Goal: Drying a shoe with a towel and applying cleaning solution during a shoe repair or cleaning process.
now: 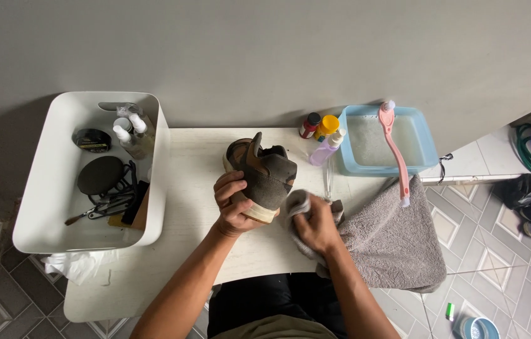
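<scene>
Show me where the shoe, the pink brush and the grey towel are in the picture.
shoe [270, 177], head view, on its dark grey upper side.
pink brush [396, 150], head view, on the middle of its long handle.
grey towel [391, 245], head view, on the flat part lying over the table edge.

To your left stands a white tub [158, 157] on the pale table [196, 163] — in it two round black tins [92, 139], small spray bottles [133, 135] and a tangle of black tools [111, 201]. At the table's far edge you see a red-capped bottle [308, 125], a yellow-capped bottle [326, 127] and a lilac spray bottle [327, 149], just beside a light blue basin [425, 144] of cloudy water. A pink long-handled brush [396, 150] lies across the basin's rim — its head over the water. Crumpled white paper [77, 263] sits beneath the tub.
</scene>
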